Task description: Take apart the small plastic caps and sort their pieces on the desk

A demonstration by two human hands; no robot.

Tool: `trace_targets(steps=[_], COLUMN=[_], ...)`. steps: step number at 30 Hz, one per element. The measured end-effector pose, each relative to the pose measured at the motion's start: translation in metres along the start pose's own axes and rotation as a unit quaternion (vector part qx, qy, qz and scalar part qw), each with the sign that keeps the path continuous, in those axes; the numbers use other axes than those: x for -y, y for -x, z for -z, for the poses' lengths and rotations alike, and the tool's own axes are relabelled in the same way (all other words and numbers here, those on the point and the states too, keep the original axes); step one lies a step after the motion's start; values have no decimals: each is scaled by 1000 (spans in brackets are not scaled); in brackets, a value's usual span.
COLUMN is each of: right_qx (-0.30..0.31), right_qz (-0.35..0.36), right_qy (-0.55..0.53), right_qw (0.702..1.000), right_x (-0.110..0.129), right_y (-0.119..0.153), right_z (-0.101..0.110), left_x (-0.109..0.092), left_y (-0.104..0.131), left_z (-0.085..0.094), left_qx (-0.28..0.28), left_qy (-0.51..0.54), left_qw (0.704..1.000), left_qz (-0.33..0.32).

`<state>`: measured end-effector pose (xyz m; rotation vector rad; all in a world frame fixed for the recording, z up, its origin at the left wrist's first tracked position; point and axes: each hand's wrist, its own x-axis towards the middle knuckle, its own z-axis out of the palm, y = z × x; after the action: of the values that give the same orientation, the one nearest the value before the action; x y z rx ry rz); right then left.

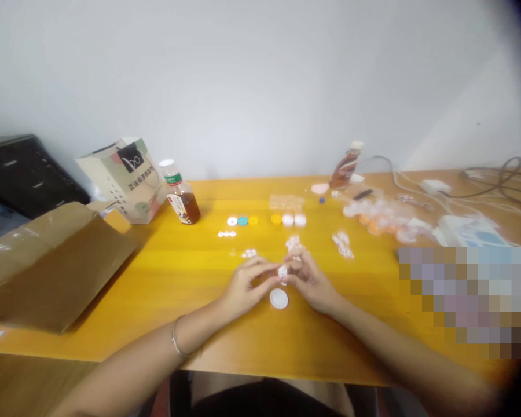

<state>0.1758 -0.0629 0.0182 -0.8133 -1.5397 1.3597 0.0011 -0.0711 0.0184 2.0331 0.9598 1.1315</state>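
Between the fingertips of my left hand (pixel 252 282) and my right hand (pixel 309 279) is a small white piece (pixel 282 271) with dark marks. Both hands pinch it above the table. Its exact kind is too blurred to tell. Just below lies a white round disc (pixel 279 299), flat on the wood. Beyond my left fingers sits a cluster of small white pieces (pixel 249 253). Past my right fingers, partly covered by them, is a pile of white and reddish bits (pixel 292 243).
Round lids in white, teal and yellow (pixel 242 220) form a row, with more yellow and white lids (pixel 287 220) to their right. A drink bottle (pixel 183 200), a paper bag (pixel 128 179) and a cardboard box (pixel 56 266) stand left. Another bottle (pixel 346 167) and cables (pixel 499 184) are right.
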Motion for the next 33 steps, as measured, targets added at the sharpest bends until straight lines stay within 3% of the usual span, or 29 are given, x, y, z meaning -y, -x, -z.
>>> trace_targets(steps=[7,15,23,33], right_qx=[-7,-32,13,-36], right_qz=[-45,-58,-42,-67], right_qy=[-21,28,-14,62], right_qw=[999,997,999,995], right_x=[11,15,8,2], right_y=[-11,-19,-5,-7], right_z=[2,-4,-7,-1], left_x=[0,1,8,18], left_y=[-2,-6,-5,-4], left_z=[2,10,11,8], left_qx=[-42,-86,-54,-54], left_qy=[60,-22,-91,-212], left_qw=[997,994,986,951], left_qz=[1,-57,-127,-217])
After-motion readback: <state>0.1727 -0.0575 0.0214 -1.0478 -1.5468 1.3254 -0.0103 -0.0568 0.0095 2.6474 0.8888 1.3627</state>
